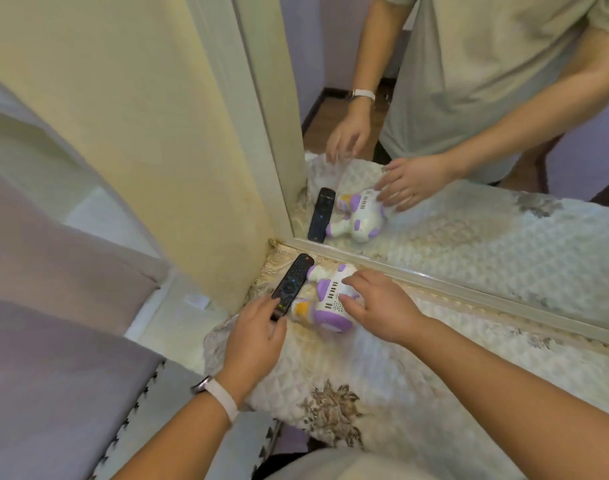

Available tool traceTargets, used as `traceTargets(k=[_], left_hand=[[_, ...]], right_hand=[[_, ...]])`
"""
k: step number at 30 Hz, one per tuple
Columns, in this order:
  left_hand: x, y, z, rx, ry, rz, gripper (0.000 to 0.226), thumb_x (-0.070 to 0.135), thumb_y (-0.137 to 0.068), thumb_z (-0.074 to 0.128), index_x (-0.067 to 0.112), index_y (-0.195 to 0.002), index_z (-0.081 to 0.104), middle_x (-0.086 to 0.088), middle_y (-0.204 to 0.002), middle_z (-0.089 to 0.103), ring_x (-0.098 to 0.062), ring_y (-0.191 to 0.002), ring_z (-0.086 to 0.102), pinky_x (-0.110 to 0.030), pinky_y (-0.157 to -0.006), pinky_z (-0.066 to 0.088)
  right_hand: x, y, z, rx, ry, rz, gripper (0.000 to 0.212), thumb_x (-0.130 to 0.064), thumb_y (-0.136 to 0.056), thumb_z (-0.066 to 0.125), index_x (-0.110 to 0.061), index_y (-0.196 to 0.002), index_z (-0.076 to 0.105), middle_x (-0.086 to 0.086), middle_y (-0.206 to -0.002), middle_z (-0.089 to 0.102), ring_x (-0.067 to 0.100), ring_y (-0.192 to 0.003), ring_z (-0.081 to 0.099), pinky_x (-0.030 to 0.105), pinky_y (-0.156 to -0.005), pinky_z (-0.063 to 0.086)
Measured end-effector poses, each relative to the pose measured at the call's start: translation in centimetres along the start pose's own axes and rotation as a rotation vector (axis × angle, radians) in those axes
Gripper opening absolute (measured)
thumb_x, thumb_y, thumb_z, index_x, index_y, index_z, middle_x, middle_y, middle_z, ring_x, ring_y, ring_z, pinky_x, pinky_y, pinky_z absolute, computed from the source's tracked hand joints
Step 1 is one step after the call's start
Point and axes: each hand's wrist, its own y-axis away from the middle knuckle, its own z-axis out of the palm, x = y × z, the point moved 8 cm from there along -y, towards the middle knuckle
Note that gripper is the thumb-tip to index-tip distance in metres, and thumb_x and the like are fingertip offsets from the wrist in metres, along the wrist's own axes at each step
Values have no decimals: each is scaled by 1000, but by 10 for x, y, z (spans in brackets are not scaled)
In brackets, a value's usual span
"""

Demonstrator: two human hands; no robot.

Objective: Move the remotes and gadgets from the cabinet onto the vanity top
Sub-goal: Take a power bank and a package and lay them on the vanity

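A black remote (290, 285) lies on the quilted vanity top (382, 372), in the corner by the cream cabinet side. My left hand (256, 329) grips its near end, with the fingers over the lowest buttons. Right beside the remote lies a white and purple toy gadget (325, 301) with a key panel, on its side against the mirror frame. My right hand (376, 304) holds the toy's right edge between thumb and fingers. I wear a white wristband (223, 398) on my left wrist.
A mirror (469, 188) runs along the back of the vanity and reflects both hands, the remote and the toy. A tall cream cabinet panel (150, 140) stands at the left. Below it to the left are a grey seat and foam floor mats.
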Motion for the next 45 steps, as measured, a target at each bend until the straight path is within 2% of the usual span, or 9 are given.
traceTargets(k=[3,6,10,16,20,26,35,39,45], left_hand=[[24,34,-22,38,-151,22,42,36,-93,54,22,-133,56,1,-140,52,-21,-131,45,-38,-107,36],[38,69,-44,93,-261,30,45,41,-93,47,23,-133,54,0,-140,52,-23,-128,47,-44,-105,39],[46,122,-71,180,-393,24,46,42,-91,43,20,-130,57,-3,-133,57,-25,-122,51,-40,-102,40],[36,199,-105,248,-495,-86,45,41,-93,45,18,-128,60,-5,-132,59,-26,-122,53,-46,-104,41],[32,251,-131,332,-534,-165,45,40,-91,44,17,-125,62,-6,-129,61,-29,-120,56,-48,-102,44],[14,365,-161,442,-584,-317,42,38,-91,54,19,-128,59,-5,-133,58,-26,-123,52,-43,-104,40],[13,635,-178,581,-589,-659,45,44,-87,56,19,-124,63,-4,-130,60,-25,-121,54,-45,-104,41],[18,753,-171,617,-596,-846,46,48,-92,50,23,-130,59,-1,-138,55,-22,-130,47,-41,-111,30],[33,888,-155,708,-570,-1053,46,46,-93,48,24,-132,56,0,-138,55,-19,-132,45,-39,-112,25]], right_hand=[[-22,20,-9,-20,84,-146,49,-52,-90,40,-18,-118,63,5,-114,64,30,-106,57,43,-87,48],[-47,39,-11,-40,131,-294,48,-52,-90,41,-20,-120,62,2,-115,64,27,-103,58,40,-82,47],[-90,66,-5,-74,160,-502,56,-54,-90,38,-17,-124,61,3,-118,63,25,-105,59,39,-83,48],[-159,101,2,-103,215,-751,56,-55,-90,40,-16,-124,61,5,-122,63,28,-109,59,43,-87,50],[-203,129,6,-78,210,-910,47,-52,-90,47,-18,-120,61,3,-120,63,25,-109,58,39,-90,46],[-282,191,38,-136,268,-1146,50,-52,-88,47,-18,-123,60,2,-117,62,24,-106,58,39,-88,49],[-414,392,110,-193,234,-1524,53,-53,-87,47,-17,-124,60,6,-119,62,28,-108,58,39,-87,48],[-454,499,139,-233,188,-1684,51,-52,-89,47,-16,-123,61,5,-121,62,27,-110,57,39,-88,48],[-496,623,165,-306,100,-1843,54,-52,-91,42,-16,-126,62,4,-128,62,25,-117,56,39,-93,48]])
